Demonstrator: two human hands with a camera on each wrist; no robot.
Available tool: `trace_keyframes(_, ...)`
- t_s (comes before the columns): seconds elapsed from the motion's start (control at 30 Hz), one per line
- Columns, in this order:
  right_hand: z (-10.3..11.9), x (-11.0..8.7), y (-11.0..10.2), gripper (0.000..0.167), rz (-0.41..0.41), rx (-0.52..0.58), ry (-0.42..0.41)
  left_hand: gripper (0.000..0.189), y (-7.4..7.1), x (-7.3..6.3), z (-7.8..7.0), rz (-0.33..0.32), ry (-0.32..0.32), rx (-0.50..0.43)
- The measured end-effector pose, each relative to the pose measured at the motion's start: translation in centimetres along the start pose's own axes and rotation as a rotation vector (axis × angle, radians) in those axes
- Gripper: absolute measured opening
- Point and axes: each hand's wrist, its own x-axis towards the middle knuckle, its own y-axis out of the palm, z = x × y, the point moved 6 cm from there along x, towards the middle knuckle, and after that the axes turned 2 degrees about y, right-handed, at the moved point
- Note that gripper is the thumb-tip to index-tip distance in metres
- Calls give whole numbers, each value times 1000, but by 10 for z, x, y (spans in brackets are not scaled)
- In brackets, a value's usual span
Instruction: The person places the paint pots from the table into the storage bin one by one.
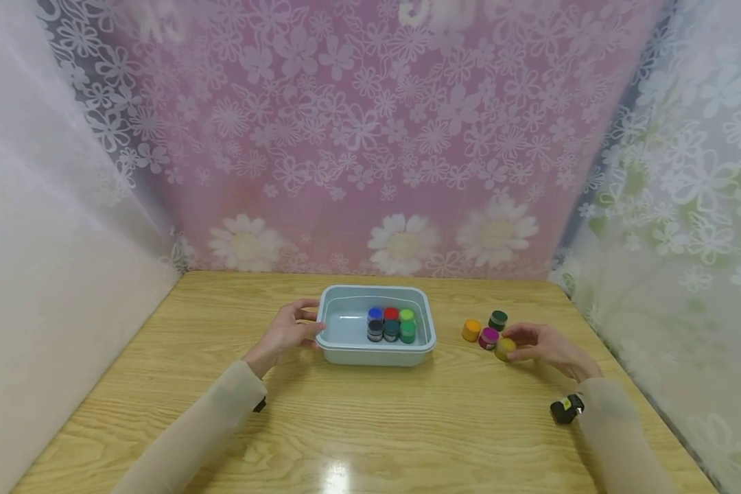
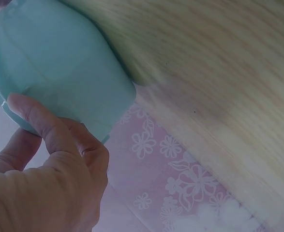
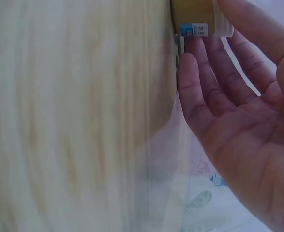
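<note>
A light blue plastic basin (image 1: 339, 357) stands mid-table, and my left hand (image 1: 287, 333) grips its left end by the rim. In the left wrist view, fingers of that hand (image 2: 59, 169) lie along the basin's rim and wall (image 2: 79, 63). Several small paint jars (image 1: 391, 331) stand together in the right half of the basin. To the right, my right hand (image 1: 543, 348) pinches a dark yellow paint jar (image 1: 504, 350) at the table. In the right wrist view the labelled jar (image 3: 195, 17) is cut by the top edge, near the thumb and fingers (image 3: 248, 92).
Beside the yellow jar stand an orange jar (image 1: 471, 330), a magenta jar (image 1: 488, 338) and a dark green jar (image 1: 497, 320). The wooden table (image 1: 370, 425) ends at a pink floral curtain (image 1: 358, 137) behind, with pale curtains at both sides.
</note>
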Motion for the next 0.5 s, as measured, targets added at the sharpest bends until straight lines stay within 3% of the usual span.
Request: trace_keyframes(0.5,1,-3,-2,54,-4,7,20,57,0,3,3,-24,-4,11)
